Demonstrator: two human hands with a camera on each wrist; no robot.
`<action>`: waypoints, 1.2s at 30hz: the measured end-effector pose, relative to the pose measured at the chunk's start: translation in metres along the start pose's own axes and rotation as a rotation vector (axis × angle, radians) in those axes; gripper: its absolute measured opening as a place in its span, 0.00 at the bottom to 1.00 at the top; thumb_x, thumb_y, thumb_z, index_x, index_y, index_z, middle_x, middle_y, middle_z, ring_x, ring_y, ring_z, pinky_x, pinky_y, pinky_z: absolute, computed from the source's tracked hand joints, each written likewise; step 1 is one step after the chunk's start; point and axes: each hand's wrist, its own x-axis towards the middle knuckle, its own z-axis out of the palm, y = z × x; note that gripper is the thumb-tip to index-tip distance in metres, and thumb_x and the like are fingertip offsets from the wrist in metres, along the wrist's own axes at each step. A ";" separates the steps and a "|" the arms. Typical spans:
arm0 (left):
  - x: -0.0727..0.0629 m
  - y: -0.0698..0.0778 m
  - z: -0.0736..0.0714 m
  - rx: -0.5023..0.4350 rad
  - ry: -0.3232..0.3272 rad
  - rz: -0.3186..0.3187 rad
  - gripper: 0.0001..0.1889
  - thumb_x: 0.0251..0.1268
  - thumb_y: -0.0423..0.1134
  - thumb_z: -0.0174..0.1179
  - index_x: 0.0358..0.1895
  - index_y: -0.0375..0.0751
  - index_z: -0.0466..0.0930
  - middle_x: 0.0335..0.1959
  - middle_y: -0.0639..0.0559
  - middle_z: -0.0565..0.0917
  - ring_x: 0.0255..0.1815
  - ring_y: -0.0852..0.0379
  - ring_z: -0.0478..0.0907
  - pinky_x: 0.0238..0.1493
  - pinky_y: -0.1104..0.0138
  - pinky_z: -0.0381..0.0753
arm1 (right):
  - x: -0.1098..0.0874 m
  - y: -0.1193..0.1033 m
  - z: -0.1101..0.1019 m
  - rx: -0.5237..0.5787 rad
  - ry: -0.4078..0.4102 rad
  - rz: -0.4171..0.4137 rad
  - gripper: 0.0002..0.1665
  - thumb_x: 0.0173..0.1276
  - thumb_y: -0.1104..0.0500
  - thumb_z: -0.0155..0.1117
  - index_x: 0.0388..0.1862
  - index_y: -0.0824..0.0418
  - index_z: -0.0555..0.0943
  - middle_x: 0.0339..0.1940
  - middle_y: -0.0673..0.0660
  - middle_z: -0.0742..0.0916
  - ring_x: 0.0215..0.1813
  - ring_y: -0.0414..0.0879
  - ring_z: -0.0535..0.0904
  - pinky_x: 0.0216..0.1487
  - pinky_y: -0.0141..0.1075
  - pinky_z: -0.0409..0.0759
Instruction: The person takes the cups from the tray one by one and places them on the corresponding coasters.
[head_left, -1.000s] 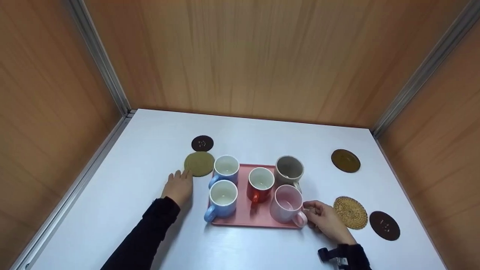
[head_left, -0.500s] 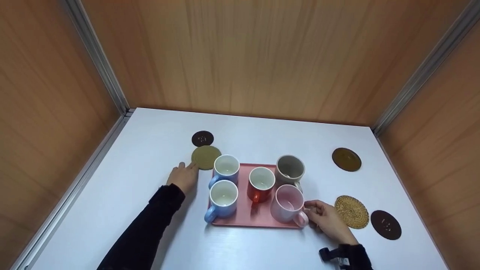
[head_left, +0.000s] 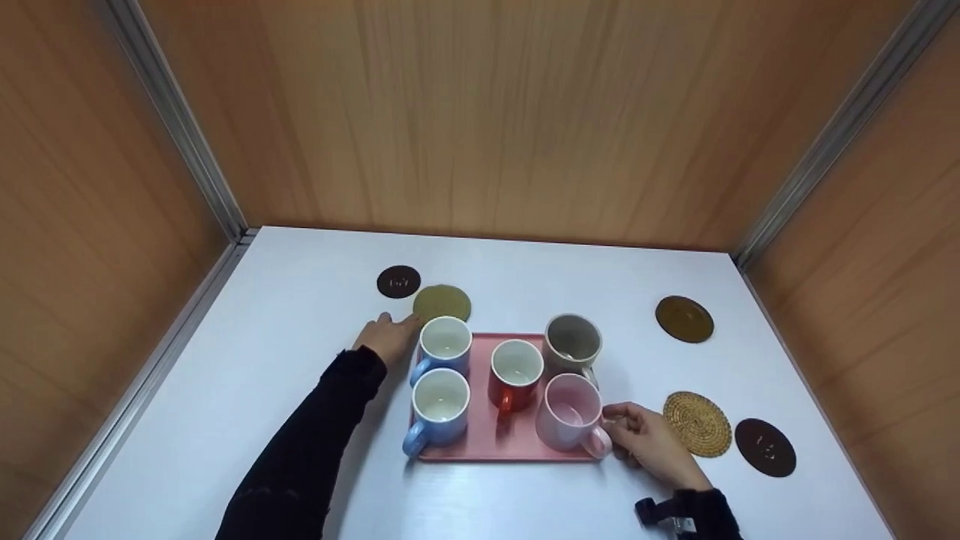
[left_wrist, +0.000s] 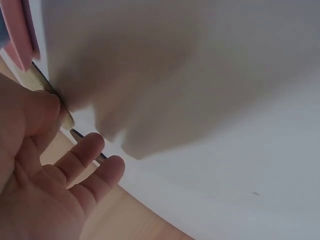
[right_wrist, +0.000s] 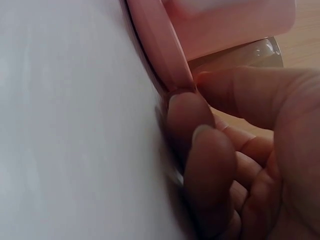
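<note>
My left hand (head_left: 386,339) reaches past the left side of the pink tray (head_left: 486,441), fingertips at the near left edge of the round olive coaster (head_left: 444,301). In the left wrist view this coaster (left_wrist: 44,82) lies at the foremost fingertip, the other fingers spread apart. My right hand (head_left: 651,444) pinches the right rim of the tray beside the pink mug (head_left: 564,427); the right wrist view shows thumb and fingertip on the tray's edge (right_wrist: 165,50). Two blue mugs (head_left: 435,427) stand on the tray's left side, with a red mug (head_left: 510,394) in the middle and a grey mug (head_left: 562,361) behind the pink one.
A dark coaster (head_left: 398,282) lies behind the left hand. On the right are a brown round coaster (head_left: 684,319), a woven coaster (head_left: 697,424) and another dark coaster (head_left: 766,448). Wood panels (head_left: 480,120) enclose the white table (head_left: 300,300).
My left hand has moved away and to the right, and the olive coaster has slid the same way, behind the far blue mug. My right hand stays on the tray rim.
</note>
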 end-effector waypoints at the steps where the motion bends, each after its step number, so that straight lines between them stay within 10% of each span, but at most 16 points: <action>1: 0.003 -0.002 0.002 0.002 -0.003 0.007 0.25 0.84 0.35 0.43 0.78 0.44 0.72 0.69 0.29 0.81 0.62 0.18 0.77 0.63 0.31 0.80 | 0.000 0.001 0.001 -0.001 0.000 0.001 0.26 0.78 0.54 0.68 0.68 0.66 0.79 0.30 0.53 0.84 0.28 0.42 0.79 0.24 0.32 0.78; 7: 0.021 -0.009 0.007 0.015 -0.079 -0.002 0.26 0.86 0.38 0.41 0.81 0.48 0.69 0.79 0.35 0.73 0.77 0.20 0.67 0.74 0.29 0.69 | -0.003 0.004 0.004 -0.004 -0.012 0.000 0.27 0.79 0.53 0.68 0.69 0.66 0.79 0.29 0.53 0.84 0.28 0.42 0.79 0.25 0.32 0.78; 14: 0.034 0.010 0.006 0.106 -0.033 -0.008 0.19 0.78 0.37 0.55 0.67 0.41 0.81 0.59 0.29 0.86 0.57 0.24 0.80 0.58 0.33 0.82 | -0.008 0.004 0.001 0.025 -0.040 0.001 0.28 0.79 0.53 0.68 0.70 0.67 0.78 0.28 0.52 0.84 0.27 0.41 0.79 0.25 0.31 0.78; 21: 0.031 0.023 -0.002 0.105 -0.034 -0.101 0.19 0.79 0.39 0.53 0.66 0.36 0.80 0.57 0.26 0.85 0.60 0.26 0.79 0.60 0.34 0.82 | -0.001 0.003 0.000 0.041 -0.066 -0.019 0.29 0.78 0.53 0.68 0.70 0.69 0.77 0.29 0.52 0.84 0.28 0.41 0.79 0.26 0.31 0.79; 30: -0.001 0.001 -0.024 -0.048 -0.018 -0.197 0.25 0.82 0.34 0.47 0.76 0.29 0.69 0.67 0.26 0.81 0.68 0.24 0.78 0.67 0.34 0.80 | 0.015 -0.002 0.003 0.025 -0.057 -0.023 0.28 0.79 0.52 0.67 0.69 0.68 0.78 0.28 0.51 0.84 0.28 0.42 0.79 0.26 0.32 0.78; 36: -0.073 0.002 -0.032 -0.112 0.085 -0.171 0.26 0.83 0.39 0.55 0.74 0.27 0.72 0.69 0.27 0.80 0.69 0.25 0.77 0.70 0.36 0.78 | 0.013 -0.003 0.003 0.033 -0.068 -0.031 0.28 0.78 0.53 0.68 0.69 0.69 0.78 0.27 0.52 0.84 0.28 0.41 0.79 0.26 0.30 0.78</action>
